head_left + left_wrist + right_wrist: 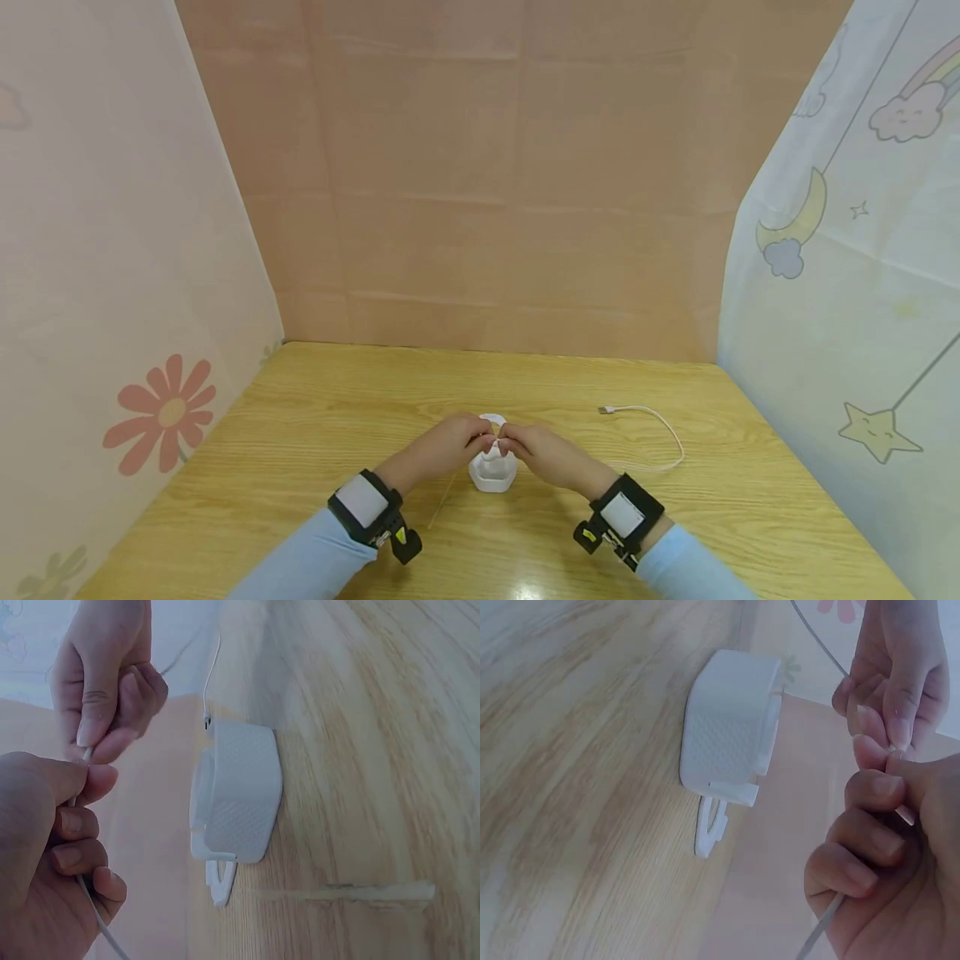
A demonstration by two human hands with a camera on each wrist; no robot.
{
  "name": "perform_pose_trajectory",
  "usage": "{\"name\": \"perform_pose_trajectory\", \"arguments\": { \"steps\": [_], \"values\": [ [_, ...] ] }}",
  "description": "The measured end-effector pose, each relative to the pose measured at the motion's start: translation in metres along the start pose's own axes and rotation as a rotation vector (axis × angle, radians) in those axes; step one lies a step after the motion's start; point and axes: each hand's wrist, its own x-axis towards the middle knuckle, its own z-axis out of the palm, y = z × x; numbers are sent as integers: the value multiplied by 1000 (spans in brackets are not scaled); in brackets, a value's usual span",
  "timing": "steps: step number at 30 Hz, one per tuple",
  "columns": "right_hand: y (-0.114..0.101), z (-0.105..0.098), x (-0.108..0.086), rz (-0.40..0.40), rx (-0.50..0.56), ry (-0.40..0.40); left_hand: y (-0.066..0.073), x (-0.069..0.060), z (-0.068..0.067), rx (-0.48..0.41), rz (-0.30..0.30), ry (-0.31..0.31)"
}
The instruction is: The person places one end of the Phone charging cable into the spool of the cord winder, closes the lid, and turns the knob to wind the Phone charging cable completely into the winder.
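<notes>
We see both hands raised above the surface (390, 387), their fingertips meeting, with white cable (107, 937) gripped between them. The left hand (453, 442) pinches it between thumb and forefinger, its other fingers curled in toward the palm; the cable comes out past the little finger and trails down on the near side of that hand. The right hand (536, 452) pinches in the same way right beside the left, and a length of cable leaves from under its curled fingers too. We cannot tell whether one length runs through both grips, because the fingertips cover that spot.

Directly below the two hands we find a white six-sided container (492, 485) standing upright on the surface, its hollow facing up and its sides textured. A white piece with an opening through it (219, 885) lies just beyond the container, on the far side of the hands. To the right of the right hand, we see more white cable curving over the surface to a plug (606, 410), well apart from the fingers. We also notice a black strapped device (362, 500) at the left hand's wrist and a similar strapped device (624, 512) at the right one's, each next to a light blue sleeve.
</notes>
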Motion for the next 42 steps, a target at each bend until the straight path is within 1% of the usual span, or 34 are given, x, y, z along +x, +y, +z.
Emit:
{"name": "perform_pose_trajectory", "arguments": {
  "steps": [4,6,8,10,14,18,20,22,24,26,28,30,31,32,33,34,36,37,40,42],
  "values": [
    [-1,-2,-2,-2,-17,17,-5,-2,0,3,15,-11],
    [-1,-4,-3,-6,-22,19,-10,-3,-2,3,21,-13],
    [-1,-6,-4,-8,-26,21,-17,-5,-5,5,13,-18],
    [-1,-7,-5,-7,-35,24,-26,-6,-9,2,-11,-26],
    [1,-10,-7,4,-41,25,-46,-13,-19,33,-65,-52],
    [3,-15,-11,12,-43,33,-70,-26,-33,56,-128,-68],
    [5,-18,-13,13,-43,46,-81,-33,-40,72,-150,-80],
    [6,-20,-15,23,-48,54,-91,-40,-47,69,-171,-95],
    [7,-22,-17,30,-39,58,-98,-47,-51,99,-190,-103],
    [8,-23,-18,39,-28,60,-103,-51,-53,140,-231,-85],
    [9,-24,-18,49,-18,61,-105,-54,-53,232,-296,-21],
    [10,-24,-18,57,-12,62,-104,-55,-51,344,-358,48],
    [10,-23,-18,59,-14,63,-102,-53,-50,375,-390,80],
    [10,-23,-17,58,-13,60,-100,-51,-48,407,-409,107],
    [10,-22,-16,56,-13,58,-96,-48,-46,421,-414,130],
    [9,-21,-16,55,-15,54,-91,-44,-43,418,-398,143],
    [8,-19,-13,54,-23,47,-77,-34,-36,405,-348,148],
    [7,-18,-12,53,-27,43,-67,-28,-32,395,-311,143],
    [4,-16,-8,53,-35,34,-32,-13,-20,395,-151,121],
    [2,-16,-6,48,-34,30,-8,-5,-13,387,-62,92]
  ]
}}
